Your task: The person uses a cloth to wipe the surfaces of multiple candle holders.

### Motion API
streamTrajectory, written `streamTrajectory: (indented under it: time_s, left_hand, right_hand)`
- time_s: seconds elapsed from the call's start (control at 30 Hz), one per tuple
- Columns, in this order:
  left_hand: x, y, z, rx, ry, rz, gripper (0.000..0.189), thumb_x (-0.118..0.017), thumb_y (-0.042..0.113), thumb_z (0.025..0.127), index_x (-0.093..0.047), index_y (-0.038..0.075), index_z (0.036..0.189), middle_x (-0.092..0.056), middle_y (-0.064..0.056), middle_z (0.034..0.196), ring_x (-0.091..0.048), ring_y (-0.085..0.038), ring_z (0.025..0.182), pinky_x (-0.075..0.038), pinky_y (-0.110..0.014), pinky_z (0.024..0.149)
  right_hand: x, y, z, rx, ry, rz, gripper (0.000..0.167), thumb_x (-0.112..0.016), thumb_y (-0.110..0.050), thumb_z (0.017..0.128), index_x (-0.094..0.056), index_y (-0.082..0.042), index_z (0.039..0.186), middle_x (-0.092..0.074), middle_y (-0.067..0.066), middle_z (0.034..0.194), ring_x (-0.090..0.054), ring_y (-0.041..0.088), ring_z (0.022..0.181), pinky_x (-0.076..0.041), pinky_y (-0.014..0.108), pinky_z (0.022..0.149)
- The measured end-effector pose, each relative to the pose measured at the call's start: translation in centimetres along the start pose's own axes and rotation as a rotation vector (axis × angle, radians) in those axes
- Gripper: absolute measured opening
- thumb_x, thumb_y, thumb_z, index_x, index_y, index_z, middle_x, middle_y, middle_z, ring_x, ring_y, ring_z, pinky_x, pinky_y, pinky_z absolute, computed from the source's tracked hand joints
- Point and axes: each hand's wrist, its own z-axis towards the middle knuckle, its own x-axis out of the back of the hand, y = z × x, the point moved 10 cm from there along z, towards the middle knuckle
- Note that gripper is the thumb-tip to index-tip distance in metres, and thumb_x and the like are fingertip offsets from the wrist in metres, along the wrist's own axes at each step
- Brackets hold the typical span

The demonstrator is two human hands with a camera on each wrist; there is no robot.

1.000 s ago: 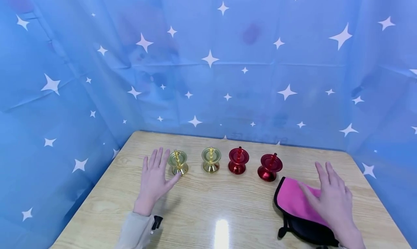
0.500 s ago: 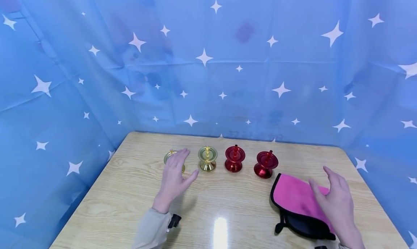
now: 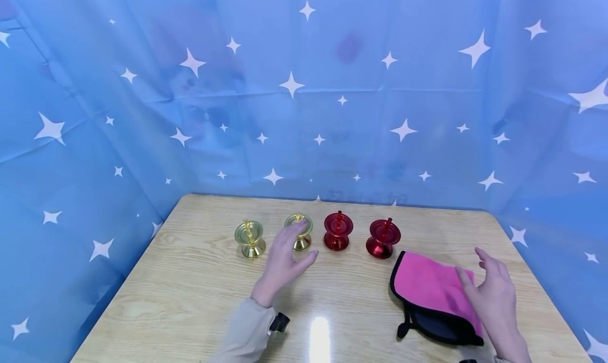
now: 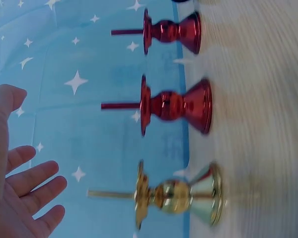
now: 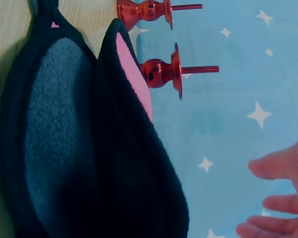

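Two gold candle holders, one at the left end [image 3: 253, 248] and one beside it [image 3: 302, 242], stand upright in a row with two red ones [image 3: 336, 240] [image 3: 380, 248]. Each carries a thin upright rod above its dish. My left hand [image 3: 281, 263] hovers in front of the second gold holder, partly covering it in the head view, its fingers relaxed and holding nothing. In the left wrist view a gap separates that hand [image 4: 20, 198] from the gold holder [image 4: 174, 196]. Over the right edge of a pink and black cloth pouch [image 3: 429, 284] hangs my right hand [image 3: 496, 299], fingers loosely bent, nothing held.
All of this lies on a light wooden table [image 3: 190, 299]. A blue star-printed curtain [image 3: 332, 115] surrounds its back and sides. The pouch, its dark inner side [image 5: 59, 124] showing in the right wrist view, lies in front of the rightmost red holder.
My left hand has moved right, from beside the first gold holder to the second one. The right hand stays near the pouch, its fingers more bent. The head view has shifted slightly.
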Motion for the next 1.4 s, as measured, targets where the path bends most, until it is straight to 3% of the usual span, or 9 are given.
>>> streamTrajectory:
  time_s: [0.17, 0.4, 0.6, 0.77, 0.87, 1.07, 1.2, 1.3, 1.4]
  left_hand:
    - [-2.2, 0.8, 0.2, 0.004, -0.023, -0.059, 0.055, -0.073, 0.022, 0.075, -0.055, -0.004, 0.121, -0.059, -0.017, 0.122, -0.054, -0.030, 0.113, -0.041, -0.045, 0.097]
    - [-5.6, 2.2, 0.7, 0.006, -0.077, -0.158, 0.053, -0.074, 0.018, 0.076, -0.055, -0.002, 0.122, -0.059, -0.016, 0.121, -0.054, -0.025, 0.114, -0.041, -0.034, 0.098]
    - [-8.1, 2.6, 1.0, 0.048, -0.093, -0.259, 0.048, -0.073, 0.014, 0.077, -0.056, -0.002, 0.120, -0.060, -0.015, 0.120, -0.054, -0.023, 0.113, -0.042, -0.031, 0.097]
    - [-9.9, 3.0, 1.1, 0.067, -0.091, -0.298, 0.047, -0.073, 0.012, 0.077, -0.057, -0.003, 0.118, -0.062, -0.015, 0.117, -0.056, -0.023, 0.110, -0.045, -0.030, 0.092]
    - [-10.9, 3.3, 1.1, 0.069, -0.100, -0.322, 0.047, -0.073, 0.011, 0.077, -0.056, -0.004, 0.118, -0.062, -0.016, 0.116, -0.056, -0.025, 0.109, -0.045, -0.031, 0.093]
    - [-12.8, 3.3, 1.0, 0.119, -0.108, -0.359, 0.045, -0.073, 0.010, 0.078, -0.057, -0.006, 0.117, -0.062, -0.016, 0.113, -0.057, -0.026, 0.103, -0.046, -0.031, 0.091]
    - [-14.0, 2.6, 0.7, 0.168, -0.092, -0.354, 0.042, -0.071, 0.011, 0.079, -0.058, -0.004, 0.115, -0.063, -0.017, 0.109, -0.059, -0.028, 0.097, -0.048, -0.030, 0.085]
    - [-15.0, 1.9, 0.4, 0.225, -0.082, -0.393, 0.040, -0.071, 0.011, 0.080, -0.058, -0.005, 0.114, -0.063, -0.019, 0.108, -0.060, -0.030, 0.095, -0.050, -0.032, 0.081]
    - [-15.9, 1.2, 0.0, 0.297, -0.079, -0.439, 0.040, -0.071, 0.011, 0.080, -0.058, -0.006, 0.113, -0.063, -0.020, 0.107, -0.060, -0.031, 0.095, -0.051, -0.036, 0.079]
  right_hand:
    - [-0.1, 0.6, -0.1, -0.039, -0.017, -0.012, 0.055, -0.073, 0.003, 0.070, -0.052, 0.013, 0.120, -0.053, 0.034, 0.105, -0.054, 0.045, 0.092, -0.039, 0.051, 0.067]
    - [-0.1, 1.5, -0.2, -0.085, -0.048, -0.030, 0.053, -0.074, 0.001, 0.072, -0.053, 0.011, 0.120, -0.054, 0.033, 0.106, -0.057, 0.043, 0.089, -0.027, 0.008, 0.058]
    - [-0.4, 1.9, -0.2, -0.101, -0.056, -0.024, 0.051, -0.074, 0.001, 0.072, -0.054, 0.012, 0.118, -0.055, 0.031, 0.106, -0.058, 0.042, 0.087, -0.026, 0.001, 0.060]
    - [-0.7, 2.5, -0.2, -0.125, -0.067, -0.005, 0.050, -0.074, 0.002, 0.072, -0.056, 0.011, 0.117, -0.057, 0.030, 0.106, -0.046, -0.016, 0.078, -0.028, -0.002, 0.059]
    - [-0.9, 3.0, -0.3, -0.153, -0.080, 0.006, 0.049, -0.074, 0.001, 0.073, -0.055, 0.011, 0.118, -0.057, 0.029, 0.107, -0.026, -0.028, 0.078, -0.030, -0.002, 0.058]
    - [-1.2, 3.5, -0.4, -0.185, -0.100, 0.027, 0.049, -0.074, 0.001, 0.073, -0.055, 0.012, 0.117, -0.057, 0.030, 0.108, -0.048, -0.010, 0.076, -0.034, -0.001, 0.058]
    - [-1.6, 3.8, -0.5, -0.194, -0.126, 0.029, 0.049, -0.073, 0.001, 0.075, -0.053, 0.013, 0.118, -0.056, 0.032, 0.109, -0.064, 0.022, 0.081, -0.032, -0.002, 0.058]
    - [-2.0, 4.0, -0.7, -0.196, -0.156, 0.031, 0.048, -0.071, 0.001, 0.077, -0.051, 0.015, 0.119, -0.055, 0.034, 0.109, -0.058, 0.047, 0.091, -0.030, -0.002, 0.056]
    - [-2.3, 4.3, -0.8, -0.210, -0.182, 0.026, 0.048, -0.070, 0.000, 0.078, -0.050, 0.015, 0.120, -0.054, 0.035, 0.110, -0.057, 0.049, 0.093, -0.029, -0.001, 0.056]
